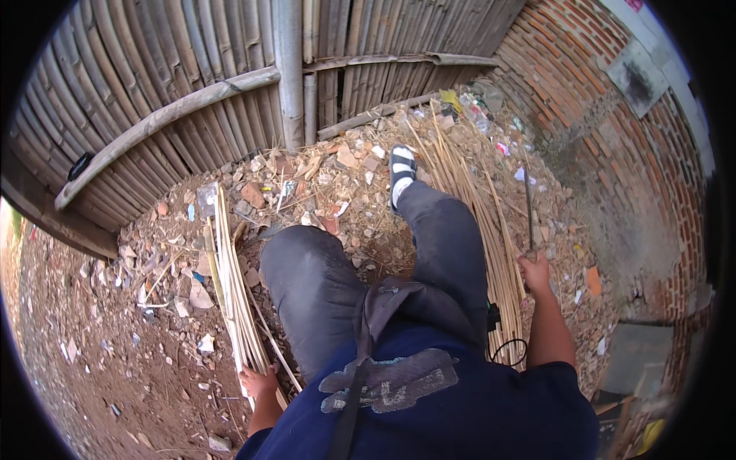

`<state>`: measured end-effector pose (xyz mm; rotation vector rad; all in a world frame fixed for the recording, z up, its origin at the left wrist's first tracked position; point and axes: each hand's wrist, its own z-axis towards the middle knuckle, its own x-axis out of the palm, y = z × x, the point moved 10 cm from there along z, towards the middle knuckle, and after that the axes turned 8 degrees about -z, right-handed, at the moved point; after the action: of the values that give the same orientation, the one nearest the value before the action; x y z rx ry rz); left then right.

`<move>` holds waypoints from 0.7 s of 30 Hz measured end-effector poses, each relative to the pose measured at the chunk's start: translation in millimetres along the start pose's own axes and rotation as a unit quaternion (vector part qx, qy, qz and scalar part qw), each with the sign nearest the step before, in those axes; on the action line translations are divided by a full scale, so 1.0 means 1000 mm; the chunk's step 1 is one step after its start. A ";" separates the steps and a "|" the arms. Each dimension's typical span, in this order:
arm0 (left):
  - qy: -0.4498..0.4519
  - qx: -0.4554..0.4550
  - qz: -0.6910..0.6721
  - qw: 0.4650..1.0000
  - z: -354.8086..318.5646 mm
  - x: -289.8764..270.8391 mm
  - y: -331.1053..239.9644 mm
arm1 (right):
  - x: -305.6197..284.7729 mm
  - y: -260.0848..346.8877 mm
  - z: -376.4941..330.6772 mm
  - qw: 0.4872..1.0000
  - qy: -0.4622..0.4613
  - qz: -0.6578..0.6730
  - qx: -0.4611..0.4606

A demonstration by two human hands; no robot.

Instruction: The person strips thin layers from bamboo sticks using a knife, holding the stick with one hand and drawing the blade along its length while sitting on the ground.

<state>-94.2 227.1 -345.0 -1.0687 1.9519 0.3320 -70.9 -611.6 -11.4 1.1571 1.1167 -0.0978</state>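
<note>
- Our left hand (259, 381) is at seven o'clock, low beside the hip, with its fingers closed around the near end of a bundle of split bamboo strips (230, 284) that runs away toward eleven o'clock over the ground.
- Our right hand (534, 270) is at three o'clock, gripped on a thin dark blade or rod (528, 207) that points up toward one o'clock; we cannot tell which it is.
- A second, larger pile of bamboo strips (468, 192) lies under and just right of our outstretched leg (448, 245), whose sandalled foot (401, 175) sits at twelve o'clock.
- We judge the raw strip edges could splinter or cut the left palm if the bundle slides through the grip.
- The tool in the right hand is near our thigh; a slip could bring it onto the leg.
- The rubble could snag the strips or shift beneath us.
- The ground (115, 360) is bare reddish earth strewn with broken brick, stones and scraps of litter.
- A bamboo fence (153, 92) with a curved rail closes ten to twelve o'clock; a brick wall (606, 100) rises at two o'clock.
</note>
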 end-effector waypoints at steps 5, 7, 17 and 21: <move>-0.033 -0.037 0.008 0.999 0.022 0.018 0.032 | 0.025 -0.047 -0.012 0.999 0.020 -0.043 -0.002; -0.079 -0.017 -0.056 0.995 0.080 0.055 0.074 | 0.030 -0.075 -0.007 0.999 0.006 -0.039 0.010; -0.004 -0.018 -0.067 0.998 0.069 0.002 0.040 | 0.078 -0.211 -0.011 0.972 0.064 -0.153 0.166; -0.040 0.036 -0.008 0.999 0.059 -0.014 0.006 | 0.087 -0.259 -0.002 0.959 0.095 -0.190 0.186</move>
<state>-62.0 272.5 -370.1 -1.0089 1.8703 0.2879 -179.2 -689.7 -250.1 1.2871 1.5292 -0.5227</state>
